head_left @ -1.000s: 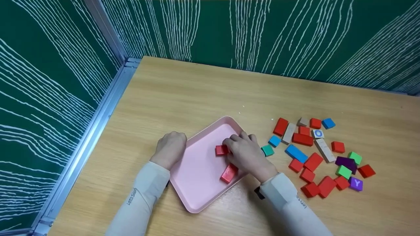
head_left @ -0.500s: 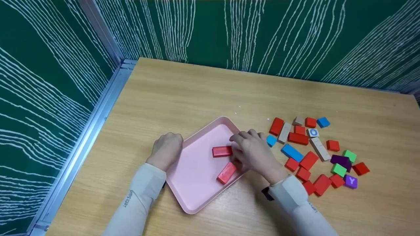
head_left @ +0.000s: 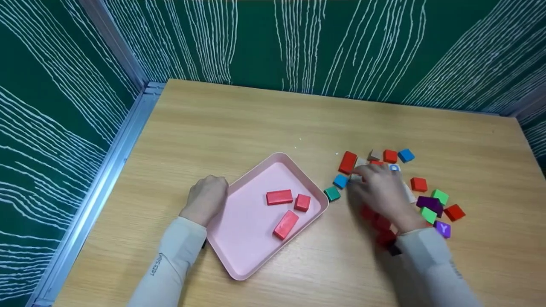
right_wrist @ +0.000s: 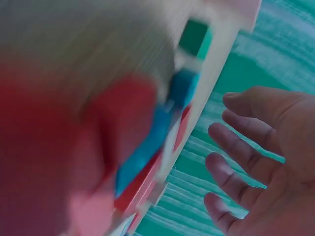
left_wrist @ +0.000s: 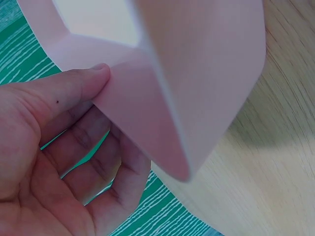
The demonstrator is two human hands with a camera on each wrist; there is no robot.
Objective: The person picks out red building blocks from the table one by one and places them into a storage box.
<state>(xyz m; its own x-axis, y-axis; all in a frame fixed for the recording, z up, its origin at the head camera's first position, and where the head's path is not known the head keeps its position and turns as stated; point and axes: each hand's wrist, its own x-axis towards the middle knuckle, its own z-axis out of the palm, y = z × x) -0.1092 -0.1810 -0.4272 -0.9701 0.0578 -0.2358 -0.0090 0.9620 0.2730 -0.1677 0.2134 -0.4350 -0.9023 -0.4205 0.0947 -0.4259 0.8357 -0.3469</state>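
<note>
A pink tray [head_left: 239, 273] lies on the table, with two red oblong blocks [head_left: 279, 197] and a red cube [head_left: 302, 202] inside. My left hand [head_left: 207, 198] grips the tray's left wall; in the left wrist view the thumb [left_wrist: 93, 82] lies on the inner side and the fingers curl beneath the rim. My right hand [head_left: 381, 194] is over the scattered blocks right of the tray, hiding several of them. In the right wrist view that hand [right_wrist: 266, 152] has its fingers spread and nothing between them, with a long blue block [right_wrist: 147, 150] among blurred red ones nearby.
A green block [head_left: 332, 194] sits by the tray's right corner, a blue cube [head_left: 341, 181] beyond it. Farther right lie red, light green and dark purple [head_left: 430, 205] blocks and a purple letter cube [head_left: 442, 229]. Green walls [head_left: 256, 42] with white lines stand behind and at left.
My right hand has let go of the red cube in the tray and moved right, over the loose blocks. My left hand keeps its grip on the tray. The head view has shifted slightly.
</note>
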